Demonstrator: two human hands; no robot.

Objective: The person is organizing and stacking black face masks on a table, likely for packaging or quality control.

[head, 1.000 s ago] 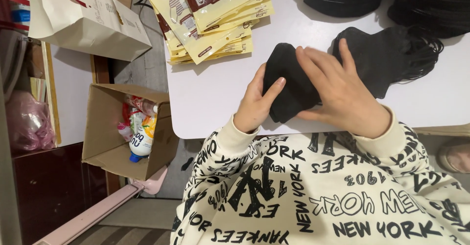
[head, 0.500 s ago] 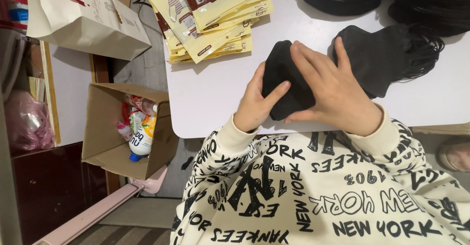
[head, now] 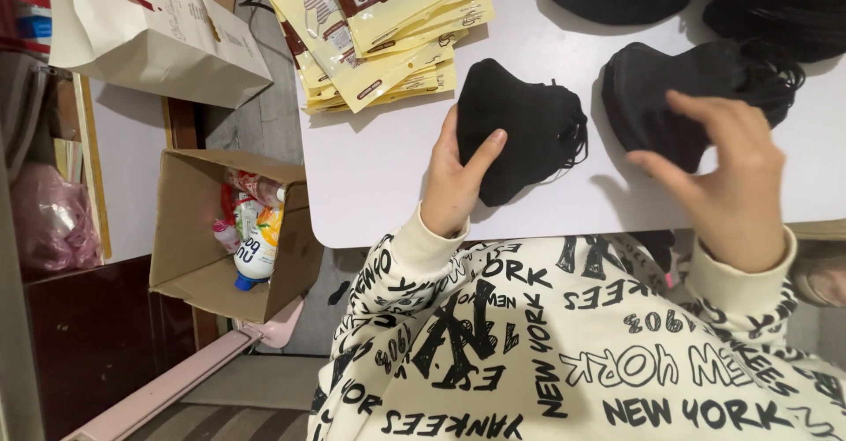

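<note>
On white table (head: pixel 388 177), left hand (head: pixel 458 177) pressing one black mask (head: pixel 520 128), right hand (head: pixel 731 185) spread, empty.

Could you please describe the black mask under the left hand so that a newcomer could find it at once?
On the white table, just right of the stack of yellow packets, lies a single folded black mask. Unlike the dark mask piles further right, it lies alone, with the left hand pressing its lower edge.
</note>
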